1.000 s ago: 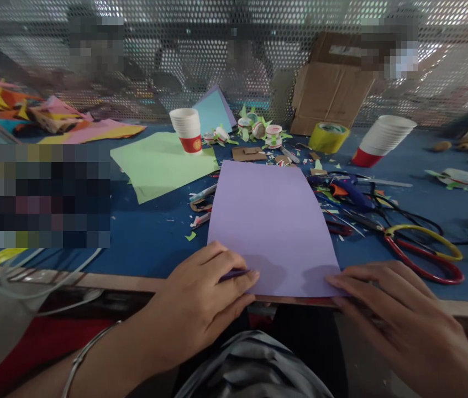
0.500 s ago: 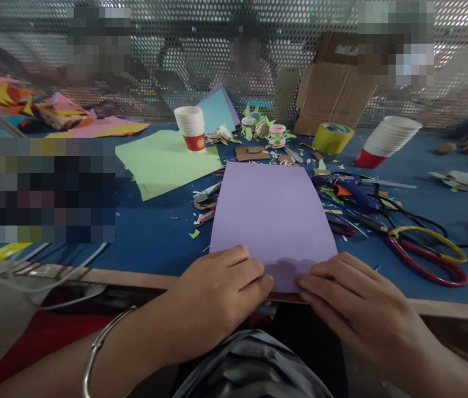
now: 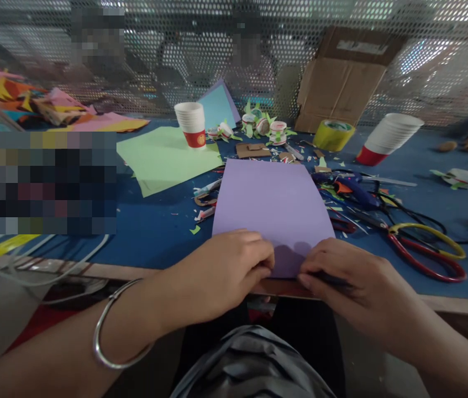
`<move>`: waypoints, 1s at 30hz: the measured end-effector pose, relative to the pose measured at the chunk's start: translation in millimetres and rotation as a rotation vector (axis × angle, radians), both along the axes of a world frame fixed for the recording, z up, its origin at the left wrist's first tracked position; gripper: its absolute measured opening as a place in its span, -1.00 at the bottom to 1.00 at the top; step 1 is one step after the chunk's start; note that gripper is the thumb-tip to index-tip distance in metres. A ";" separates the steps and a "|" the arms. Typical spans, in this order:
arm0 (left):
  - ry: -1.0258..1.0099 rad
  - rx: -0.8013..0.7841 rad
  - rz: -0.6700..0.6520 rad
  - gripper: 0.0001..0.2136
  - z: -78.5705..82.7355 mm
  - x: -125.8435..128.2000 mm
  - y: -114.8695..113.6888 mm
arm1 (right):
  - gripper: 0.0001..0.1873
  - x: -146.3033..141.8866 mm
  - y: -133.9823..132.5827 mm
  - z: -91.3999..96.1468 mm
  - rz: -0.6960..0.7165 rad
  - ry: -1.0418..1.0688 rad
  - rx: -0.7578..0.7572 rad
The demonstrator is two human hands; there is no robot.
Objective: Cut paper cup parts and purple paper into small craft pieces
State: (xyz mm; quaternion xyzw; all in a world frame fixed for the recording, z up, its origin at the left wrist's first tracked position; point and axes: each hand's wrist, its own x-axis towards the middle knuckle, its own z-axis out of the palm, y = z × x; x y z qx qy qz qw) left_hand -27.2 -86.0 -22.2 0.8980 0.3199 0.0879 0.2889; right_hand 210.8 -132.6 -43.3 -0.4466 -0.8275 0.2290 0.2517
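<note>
A sheet of purple paper (image 3: 273, 204) lies on the blue table in front of me, with its near edge at the table's front. My left hand (image 3: 225, 271) pinches the near edge left of its middle, fingers curled and fingertips close together. On the right part of that edge, my right hand (image 3: 353, 282) is closed, thumb below and fingers above. A short stretch of paper shows between the two hands. Their fingers hide the near corners. To the right lie large scissors (image 3: 428, 249) with red and yellow handles and a blue glue gun (image 3: 358, 188).
Light green paper (image 3: 159, 166) carries a stack of paper cups (image 3: 191, 124); another cup stack (image 3: 389, 138) leans at right. Behind are small green-and-white paper crafts (image 3: 278, 132), yellow tape (image 3: 333, 136) and a cardboard box (image 3: 337, 83). Scraps and cables surround the purple sheet.
Both hands have moved slightly up and away from me, and the purple sheet's near edge has shifted back from the table's front edge. The fingers have curled more.
</note>
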 end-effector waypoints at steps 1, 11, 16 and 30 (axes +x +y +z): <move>0.018 0.006 -0.002 -0.90 0.7 1.0 0.4 | -0.86 -0.2 0.3 -0.3 -0.003 0.003 -0.010; 0.157 0.218 -0.051 -0.86 -7.0 5.1 4.2 | -0.85 -1.1 0.4 -3.3 -0.017 0.016 -0.003; 0.165 0.276 -0.110 -0.86 -6.4 3.2 2.6 | -0.84 -1.2 -1.0 -4.3 -0.026 0.003 0.026; -0.050 -0.015 0.055 -0.86 -6.0 -30.4 0.2 | -0.82 1.4 -4.4 -8.4 -0.043 0.030 0.020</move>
